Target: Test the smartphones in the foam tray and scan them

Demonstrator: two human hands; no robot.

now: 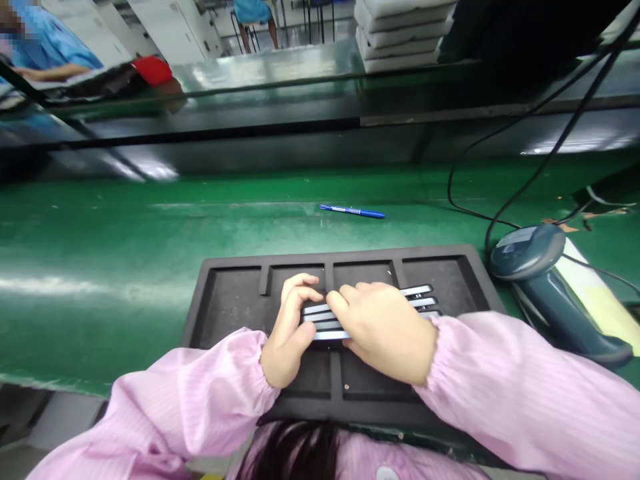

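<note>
Several slim, silvery bars with dark edges [330, 335] lie side by side, close together, over the middle of a black compartmented tray [197, 293]. Around their left ends curl the thumb and fingers of my left hand [289, 333]. My right hand [383, 327] lies across the bars from above, its fingers wrapped over them and hiding their middle part. The right ends of the bars stick out past my right hand. Both wrists are in pink sleeves.
Beyond the tray a blue pen [353, 211] lies on the green table [100, 233]. A dark handheld scanner [555, 293] is at the right, near black cables [545, 163]. White stacked packages [400, 33] stand on the shelf; a person in blue [55, 40] is at upper left.
</note>
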